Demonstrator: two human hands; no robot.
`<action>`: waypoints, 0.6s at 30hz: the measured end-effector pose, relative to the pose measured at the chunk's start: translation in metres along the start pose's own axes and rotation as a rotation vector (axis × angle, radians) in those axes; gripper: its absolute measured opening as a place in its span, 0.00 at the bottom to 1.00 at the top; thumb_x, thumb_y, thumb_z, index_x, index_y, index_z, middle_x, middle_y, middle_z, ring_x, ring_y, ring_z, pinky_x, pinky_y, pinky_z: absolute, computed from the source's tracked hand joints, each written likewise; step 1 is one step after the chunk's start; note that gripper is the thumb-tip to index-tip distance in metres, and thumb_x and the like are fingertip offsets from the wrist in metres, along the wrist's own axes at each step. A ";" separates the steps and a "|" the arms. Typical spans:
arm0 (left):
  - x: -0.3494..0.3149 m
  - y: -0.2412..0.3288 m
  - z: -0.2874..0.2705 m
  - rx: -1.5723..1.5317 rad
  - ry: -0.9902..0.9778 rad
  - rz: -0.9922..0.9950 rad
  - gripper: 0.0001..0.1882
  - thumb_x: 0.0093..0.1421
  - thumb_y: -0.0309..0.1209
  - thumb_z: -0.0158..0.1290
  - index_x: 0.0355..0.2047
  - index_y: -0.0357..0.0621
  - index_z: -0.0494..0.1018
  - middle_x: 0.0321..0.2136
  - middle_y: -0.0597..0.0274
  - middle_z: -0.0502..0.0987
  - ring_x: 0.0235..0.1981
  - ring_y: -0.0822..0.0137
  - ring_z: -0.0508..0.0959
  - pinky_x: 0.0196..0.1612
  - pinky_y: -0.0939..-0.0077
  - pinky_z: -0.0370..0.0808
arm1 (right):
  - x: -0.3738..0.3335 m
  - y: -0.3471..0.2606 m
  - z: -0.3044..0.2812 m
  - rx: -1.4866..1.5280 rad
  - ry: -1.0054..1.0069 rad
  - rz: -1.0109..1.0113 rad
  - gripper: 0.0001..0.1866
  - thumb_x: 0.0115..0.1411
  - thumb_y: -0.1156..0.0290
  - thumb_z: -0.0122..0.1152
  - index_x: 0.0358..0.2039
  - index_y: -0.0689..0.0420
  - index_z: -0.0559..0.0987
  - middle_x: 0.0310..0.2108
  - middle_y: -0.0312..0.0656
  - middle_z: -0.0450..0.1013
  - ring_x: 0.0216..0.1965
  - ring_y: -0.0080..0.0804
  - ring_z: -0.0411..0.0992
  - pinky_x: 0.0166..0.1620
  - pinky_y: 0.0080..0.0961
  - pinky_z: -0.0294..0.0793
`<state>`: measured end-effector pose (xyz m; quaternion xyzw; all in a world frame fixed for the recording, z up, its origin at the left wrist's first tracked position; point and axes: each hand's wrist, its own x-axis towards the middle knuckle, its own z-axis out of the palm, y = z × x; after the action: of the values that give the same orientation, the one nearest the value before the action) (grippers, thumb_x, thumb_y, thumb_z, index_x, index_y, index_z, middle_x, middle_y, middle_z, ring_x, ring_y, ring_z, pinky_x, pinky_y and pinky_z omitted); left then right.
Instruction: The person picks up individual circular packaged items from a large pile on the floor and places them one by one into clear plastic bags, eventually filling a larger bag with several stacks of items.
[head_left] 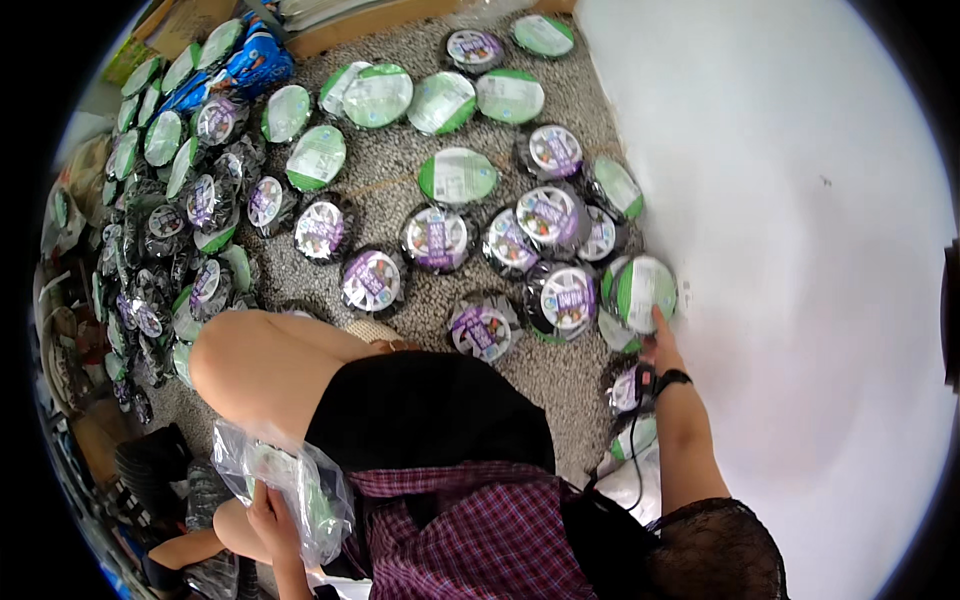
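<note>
My left hand (pixel 268 517) grips the side of a clear plastic bag (pixel 335 500) beside my bare leg. Something pale green and white shows through the film. At the wall, my right hand (pixel 662 348) holds the edge of a round green pack (pixel 645 293) with a white label, one finger lying over its face. Another green pack lies partly behind it. Close by on the left sits a dark round pack (pixel 567 297) in clear wrap, with a purple and white label. Below my right wrist is another purple-labelled pack (pixel 623 390), partly hidden by the wrist strap and its cable.
Many more wrapped round packs cover the speckled floor (pixel 390 165), lying in rows ahead and in a dense heap (pixel 150 250) on the left. A white wall (pixel 780 250) borders the right side. A blue bag (pixel 250 62) lies at the far left.
</note>
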<state>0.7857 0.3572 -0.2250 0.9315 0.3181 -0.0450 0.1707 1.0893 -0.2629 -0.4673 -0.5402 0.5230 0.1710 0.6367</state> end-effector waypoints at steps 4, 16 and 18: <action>0.007 0.042 0.001 -0.052 0.105 0.013 0.10 0.59 0.23 0.42 0.35 0.27 0.70 0.09 0.51 0.57 0.09 0.67 0.57 0.15 0.68 0.52 | 0.034 -0.011 0.003 0.096 -0.144 0.155 0.49 0.40 0.48 0.72 0.60 0.50 0.58 0.59 0.43 0.55 0.58 0.43 0.54 0.61 0.54 0.47; -0.005 0.032 0.005 0.020 0.169 0.051 0.10 0.58 0.25 0.42 0.36 0.32 0.70 0.10 0.50 0.59 0.10 0.59 0.59 0.17 0.65 0.55 | -0.006 0.026 -0.035 0.308 -0.389 -0.126 0.31 0.52 0.61 0.64 0.56 0.52 0.65 0.53 0.36 0.68 0.55 0.32 0.64 0.58 0.31 0.61; 0.000 0.025 0.009 0.051 0.183 0.088 0.11 0.58 0.25 0.41 0.38 0.33 0.71 0.10 0.49 0.60 0.10 0.57 0.60 0.17 0.64 0.56 | 0.005 0.056 -0.029 0.332 -0.333 -0.104 0.31 0.52 0.59 0.65 0.56 0.49 0.66 0.53 0.33 0.68 0.55 0.32 0.63 0.57 0.33 0.60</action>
<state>0.8010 0.3355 -0.2262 0.9487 0.2902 0.0399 0.1191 1.0333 -0.2691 -0.4961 -0.4187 0.4034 0.1365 0.8021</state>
